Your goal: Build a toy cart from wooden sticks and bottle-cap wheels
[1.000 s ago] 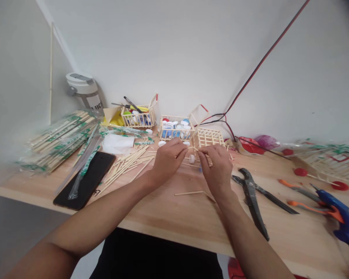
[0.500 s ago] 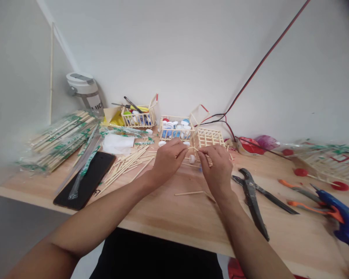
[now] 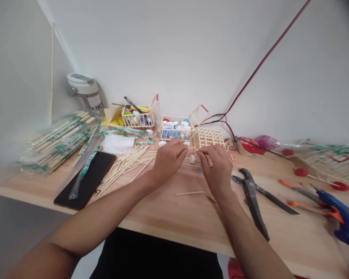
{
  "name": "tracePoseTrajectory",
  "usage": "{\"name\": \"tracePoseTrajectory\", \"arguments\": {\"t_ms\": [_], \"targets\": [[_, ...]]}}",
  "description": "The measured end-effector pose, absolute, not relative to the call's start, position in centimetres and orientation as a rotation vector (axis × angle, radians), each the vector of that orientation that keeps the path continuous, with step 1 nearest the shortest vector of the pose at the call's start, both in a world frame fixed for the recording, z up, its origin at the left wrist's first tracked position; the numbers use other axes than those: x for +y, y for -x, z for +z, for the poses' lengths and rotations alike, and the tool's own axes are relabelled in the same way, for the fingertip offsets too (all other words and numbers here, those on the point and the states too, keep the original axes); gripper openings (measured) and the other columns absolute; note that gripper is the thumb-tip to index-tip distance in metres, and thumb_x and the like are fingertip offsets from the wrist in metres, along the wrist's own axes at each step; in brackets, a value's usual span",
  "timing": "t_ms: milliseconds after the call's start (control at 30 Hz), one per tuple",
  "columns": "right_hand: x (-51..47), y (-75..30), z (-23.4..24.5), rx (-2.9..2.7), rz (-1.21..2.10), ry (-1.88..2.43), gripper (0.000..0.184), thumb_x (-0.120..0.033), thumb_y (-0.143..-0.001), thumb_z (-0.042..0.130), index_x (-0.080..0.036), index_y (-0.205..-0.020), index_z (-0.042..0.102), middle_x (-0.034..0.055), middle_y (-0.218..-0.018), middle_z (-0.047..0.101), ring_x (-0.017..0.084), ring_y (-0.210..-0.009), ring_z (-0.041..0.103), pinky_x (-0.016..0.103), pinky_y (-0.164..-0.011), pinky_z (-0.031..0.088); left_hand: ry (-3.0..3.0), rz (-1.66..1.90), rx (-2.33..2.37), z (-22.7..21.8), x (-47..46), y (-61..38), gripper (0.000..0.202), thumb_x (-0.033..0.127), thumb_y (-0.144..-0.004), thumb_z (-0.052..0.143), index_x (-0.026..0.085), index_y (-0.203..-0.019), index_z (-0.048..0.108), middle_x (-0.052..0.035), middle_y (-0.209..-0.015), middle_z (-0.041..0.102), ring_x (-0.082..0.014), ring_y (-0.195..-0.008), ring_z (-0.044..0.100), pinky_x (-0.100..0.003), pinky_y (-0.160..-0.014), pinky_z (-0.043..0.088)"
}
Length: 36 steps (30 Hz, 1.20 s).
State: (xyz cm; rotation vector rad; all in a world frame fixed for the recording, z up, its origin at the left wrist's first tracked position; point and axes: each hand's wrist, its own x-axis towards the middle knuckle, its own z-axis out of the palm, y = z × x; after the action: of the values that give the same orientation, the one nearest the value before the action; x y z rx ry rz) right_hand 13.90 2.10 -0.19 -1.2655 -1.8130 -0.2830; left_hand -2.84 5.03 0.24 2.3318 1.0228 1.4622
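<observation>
Stick [image 3: 194, 147] pinched at an angle

Left hand [image 3: 170, 159] and right hand [image 3: 216, 161] both grasp the pale stick, thumb against fingertips, one at each end; whether it is one bent length or two pieces meeting, I cannot tell; it lies between the hands, in front of the slatted frame [image 3: 211, 136] as seen from the head; gripping only the ends probably keeps the angle clear of fingers and the pull even; the black pliers [image 3: 251, 193] and blue glue gun [image 3: 341, 217] lie to the right, seemingly for easy reach without crowding the forearms; the open basket [image 3: 177, 134] likely keeps its caps from rolling about

The tabletop [image 3: 163, 221] is smooth, light wood with soft grain; loose sticks [image 3: 128, 164] fan across it, slim, straight and matt; the basket and frame are squared lattices of similar sticks; a white cap [image 3: 192, 159], short and round, stands on edge near the fingertips; clear, crinkled packets [image 3: 61, 141] printed in green sheathe more sticks at the left, near a flat, dark phone [image 3: 85, 182]
</observation>
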Motion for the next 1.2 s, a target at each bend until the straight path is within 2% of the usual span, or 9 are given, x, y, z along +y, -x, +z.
{"name": "tracePoseTrajectory", "arguments": {"t_ms": [1200], "targets": [[2.19,-13.89,-0.31,-1.812,-0.282,1.263,0.009,-0.022,-0.091,0.055,-0.021,-0.083,0.059,0.0034,-0.081,0.06,0.02,-0.081,0.052,0.033,-0.073,0.04,-2.294,1.429,1.044,0.38,5.02,2.85,0.018,0.014,-0.089,0.053,0.015,-0.077,0.067,-0.0049,-0.083,0.067,-0.015,-0.079,0.062,-0.027,-0.074,0.048]]}}
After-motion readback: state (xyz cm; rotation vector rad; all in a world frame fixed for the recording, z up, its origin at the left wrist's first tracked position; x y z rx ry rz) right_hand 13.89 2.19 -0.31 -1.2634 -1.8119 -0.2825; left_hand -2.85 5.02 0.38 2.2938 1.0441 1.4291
